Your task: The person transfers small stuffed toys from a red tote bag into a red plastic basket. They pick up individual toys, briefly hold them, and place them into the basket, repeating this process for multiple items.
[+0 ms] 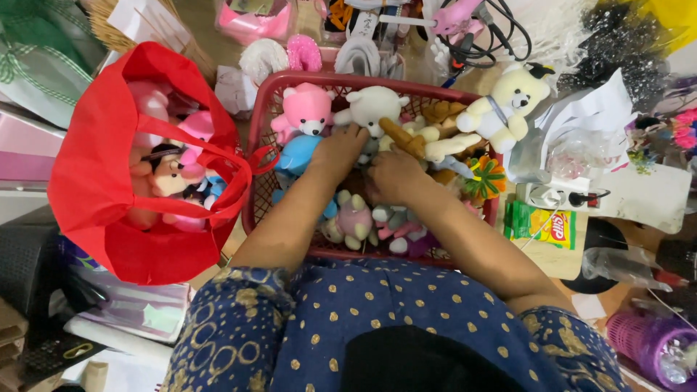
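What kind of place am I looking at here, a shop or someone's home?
Probably a small craft or gift workspace, not certain: a red basket full of little plush toys, a red bag holding more, and cables and packaging crowding the surface.

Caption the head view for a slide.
Both hands, left hand and right hand, dig among small plush toys in a red basket beside a red bag.

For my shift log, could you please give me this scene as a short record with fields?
Left hand: reaching among plush toys in the red basket, by a white bear
Right hand: in the basket, by a brown plush; grip unclear
Nearby: pink bear, cream bear on the basket's far corner
Left of basket: red fabric bag holding plush toys
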